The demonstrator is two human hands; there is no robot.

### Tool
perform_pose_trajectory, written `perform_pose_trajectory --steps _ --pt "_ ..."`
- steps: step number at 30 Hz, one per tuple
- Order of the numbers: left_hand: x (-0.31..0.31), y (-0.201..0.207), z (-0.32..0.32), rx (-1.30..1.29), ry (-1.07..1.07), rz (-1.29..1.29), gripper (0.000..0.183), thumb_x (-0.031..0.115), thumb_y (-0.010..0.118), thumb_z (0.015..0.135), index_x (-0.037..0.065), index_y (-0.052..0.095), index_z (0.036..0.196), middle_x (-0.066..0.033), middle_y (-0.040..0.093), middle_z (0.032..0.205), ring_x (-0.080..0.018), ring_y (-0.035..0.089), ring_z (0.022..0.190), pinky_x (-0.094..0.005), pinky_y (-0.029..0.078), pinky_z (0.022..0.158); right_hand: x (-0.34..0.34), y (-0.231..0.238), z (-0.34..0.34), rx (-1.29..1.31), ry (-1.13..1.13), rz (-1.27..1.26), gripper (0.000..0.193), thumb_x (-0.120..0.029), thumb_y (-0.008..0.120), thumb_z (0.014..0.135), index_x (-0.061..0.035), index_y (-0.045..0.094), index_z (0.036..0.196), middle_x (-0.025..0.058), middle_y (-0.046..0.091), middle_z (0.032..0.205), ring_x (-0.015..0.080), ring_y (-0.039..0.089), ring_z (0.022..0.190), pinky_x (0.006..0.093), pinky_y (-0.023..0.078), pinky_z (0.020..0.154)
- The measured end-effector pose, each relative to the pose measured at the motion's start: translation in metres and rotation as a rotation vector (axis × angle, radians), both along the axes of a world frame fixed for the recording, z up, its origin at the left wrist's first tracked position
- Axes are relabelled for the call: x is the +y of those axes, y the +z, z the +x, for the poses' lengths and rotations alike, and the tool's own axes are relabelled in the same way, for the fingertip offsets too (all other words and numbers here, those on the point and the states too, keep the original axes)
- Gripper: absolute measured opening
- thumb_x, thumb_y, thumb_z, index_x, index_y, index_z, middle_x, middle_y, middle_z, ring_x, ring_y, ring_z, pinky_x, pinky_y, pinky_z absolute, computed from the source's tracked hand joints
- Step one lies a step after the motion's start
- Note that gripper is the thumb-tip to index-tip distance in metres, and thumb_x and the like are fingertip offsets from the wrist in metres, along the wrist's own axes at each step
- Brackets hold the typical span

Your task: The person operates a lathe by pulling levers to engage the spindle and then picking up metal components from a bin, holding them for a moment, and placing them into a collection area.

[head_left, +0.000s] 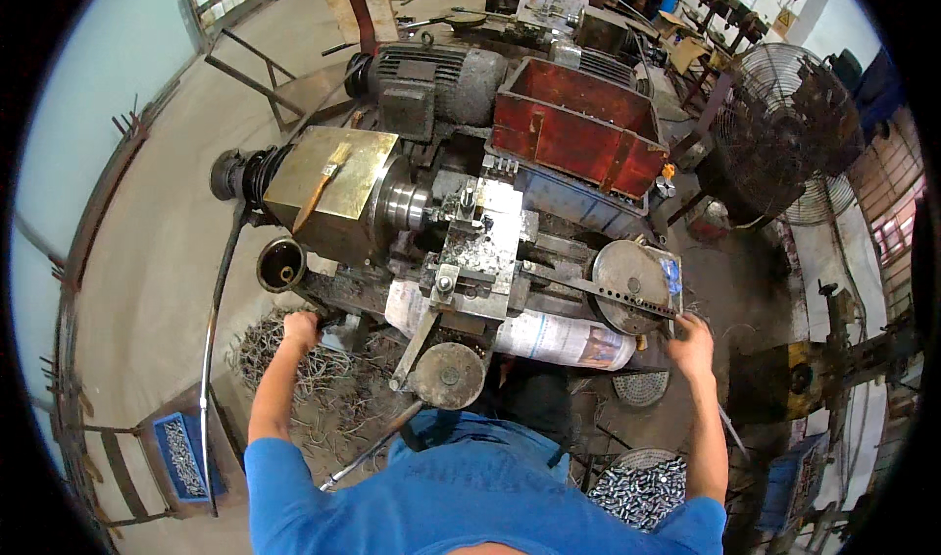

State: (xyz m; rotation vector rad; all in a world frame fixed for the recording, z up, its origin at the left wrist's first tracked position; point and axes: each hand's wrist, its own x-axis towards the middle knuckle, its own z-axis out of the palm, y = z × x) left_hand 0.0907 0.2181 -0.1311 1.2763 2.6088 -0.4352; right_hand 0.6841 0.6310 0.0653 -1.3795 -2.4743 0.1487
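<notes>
My left hand (302, 330) is closed like a fist beside the lathe's lower left side, above a heap of curled metal shavings (294, 364). What it grips, if anything, is hidden. My right hand (692, 345) is closed at the outer end of a flat lever bar with a row of holes (613, 293). The bar runs from the lathe's tool slide (482, 246) across a round metal plate (623, 261). Left of the slide is the shiny spindle chuck (404, 206). A wooden-handled brush (319, 194) lies on the brass-coloured headstock cover (353, 158).
A red metal bin (578, 119) stands behind the slide, near a large motor (436, 79). At right is a big fan (784, 114). Small metal parts fill a basket (642, 486) by my right arm and a blue tray (179, 457) at lower left. A dark pot (281, 264) sits beside the headstock.
</notes>
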Motion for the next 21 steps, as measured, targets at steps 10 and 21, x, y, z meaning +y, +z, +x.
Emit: perform_pose_trajectory --steps 10,21 --pt "-0.063 -0.006 0.034 -0.231 0.559 0.274 0.035 0.034 0.066 0.072 0.013 0.067 0.100 -0.0130 0.067 0.088 -0.0295 0.065 0.083 -0.0393 0.051 0.074 -0.036 -0.113 0.162 -0.353 -0.601 -0.007 0.021 -0.012 0.058 0.064 -0.0026 0.059 0.082 0.0201 0.062 0.074 0.0385 0.061 0.072 0.0470 0.049 0.065" --pt "-0.124 -0.047 0.031 -0.559 0.714 0.353 0.019 0.020 0.059 0.073 0.002 0.066 0.078 -0.0104 0.063 0.059 -0.0196 0.062 0.049 -0.0318 0.052 0.053 -0.191 -0.102 0.079 0.090 -0.537 -0.284 0.029 -0.022 0.056 0.059 -0.0011 0.055 0.078 0.0236 0.059 0.067 0.0428 0.058 0.065 0.0468 0.046 0.061"
